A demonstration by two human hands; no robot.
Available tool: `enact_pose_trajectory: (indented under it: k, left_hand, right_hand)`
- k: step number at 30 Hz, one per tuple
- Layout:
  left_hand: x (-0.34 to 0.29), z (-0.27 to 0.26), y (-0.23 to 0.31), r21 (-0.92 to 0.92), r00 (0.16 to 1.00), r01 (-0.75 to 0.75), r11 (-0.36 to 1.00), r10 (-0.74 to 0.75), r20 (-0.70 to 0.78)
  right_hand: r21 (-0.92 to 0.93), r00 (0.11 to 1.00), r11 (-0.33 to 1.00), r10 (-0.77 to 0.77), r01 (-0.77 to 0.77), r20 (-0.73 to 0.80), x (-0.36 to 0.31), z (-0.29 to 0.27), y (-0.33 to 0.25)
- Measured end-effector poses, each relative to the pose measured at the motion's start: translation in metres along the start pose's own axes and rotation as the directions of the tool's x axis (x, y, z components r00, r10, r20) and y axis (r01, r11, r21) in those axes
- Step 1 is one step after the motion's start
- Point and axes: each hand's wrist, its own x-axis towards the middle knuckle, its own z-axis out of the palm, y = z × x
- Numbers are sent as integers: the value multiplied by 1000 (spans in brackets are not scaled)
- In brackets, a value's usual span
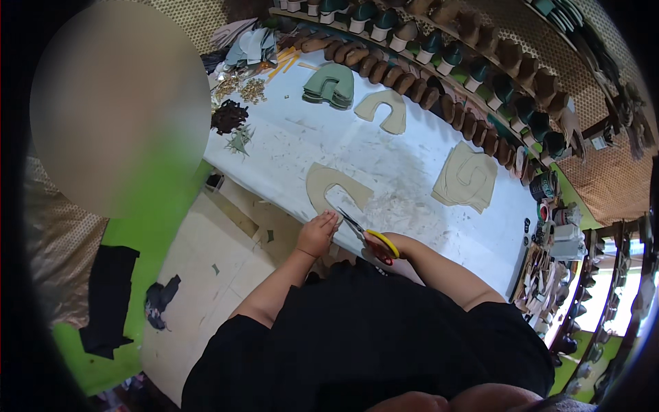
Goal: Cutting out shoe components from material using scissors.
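A beige U-shaped piece of sheet material [320, 184], perhaps leather, lies at the near edge of the white worktable. My left hand [318, 234] has its fingers together on the near end of that piece, pinching it. In my right hand [375, 247] is a pair of scissors [351, 220] with yellow and red handles. The scissor blades point up and left, toward the U-shaped piece just beside my left fingertips. Whether the blades touch the material is too small to tell.
Farther back on the table [274, 165] lie a green stack of U-shaped pieces [329, 85], a similar beige piece [373, 103] and a beige pile [465, 178]. Brown shoe forms [405, 83] line the back. Dark strips [228, 117] and gold-coloured bits [252, 90] sit left.
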Motion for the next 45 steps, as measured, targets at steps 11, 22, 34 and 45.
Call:
enact_pose_trajectory:
  k: [11, 22, 34, 45]
  left_hand:
    - [-5, 5, 1, -7, 1000, 11, 1000, -12, -19]
    - [-6, 6, 0, -22, 999, -3, 1000, 2, -48]
    - [-5, 5, 3, -15, 998, -1, 1000, 0, -67]
    - [-5, 7, 4, -37, 995, 28, 999, -31, -92]
  right_hand:
    - [-80, 997, 996, 21, -27, -71, 8, 2, -7]
    - [-478, 969, 869, 10, -131, -247, 15, 8, -11]
    - [-453, 961, 872, 65, -186, -270, 9, 10, -18]
    - [-418, 944, 908, -107, -35, -311, 10, 12, -6]
